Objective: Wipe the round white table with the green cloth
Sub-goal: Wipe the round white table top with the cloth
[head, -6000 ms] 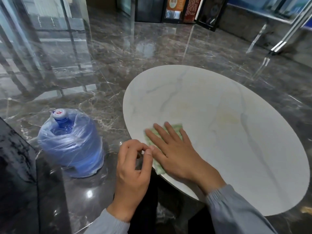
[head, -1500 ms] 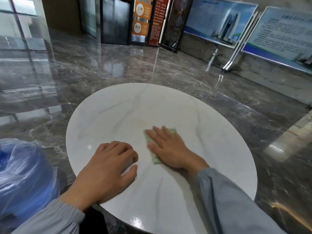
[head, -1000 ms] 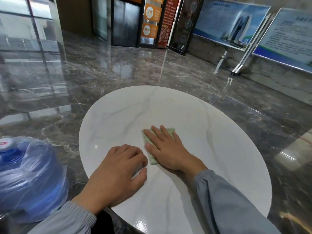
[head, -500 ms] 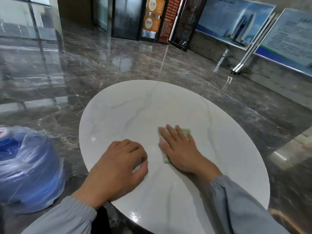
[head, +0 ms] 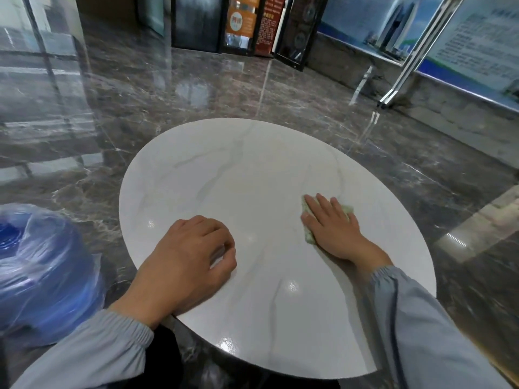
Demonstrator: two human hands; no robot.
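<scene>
Right grip [head: 332, 228] lay flat and wide, fingers straight, pressing the green cloth [head: 309, 236] onto the tabletop [head: 238, 169]. It held nothing pinched. The cloth sat on the tabletop's right part, short of the right rim and mostly hidden under the palm. Left grip [head: 188, 256] rested at the tabletop's near-left edge, fingers curled under, holding nothing; probably bracing.

To do this stroke well, my read:
- keep the palm flat so the cloth doesn't bunch or slip out from under
- carry the pass right to the rim, then overlap the return lane
- the far half of the tabletop looked not yet reached; lean in rather than stretch the fingertips
- move the left grip off its patch at some point, since that spot needs wiping too

Diff vs half a second earlier: cloth and right grip had slid from the tabletop's middle out toward its right side, now well apart from the left grip instead of just beside it. Left grip hadn't moved on the tabletop.
</scene>
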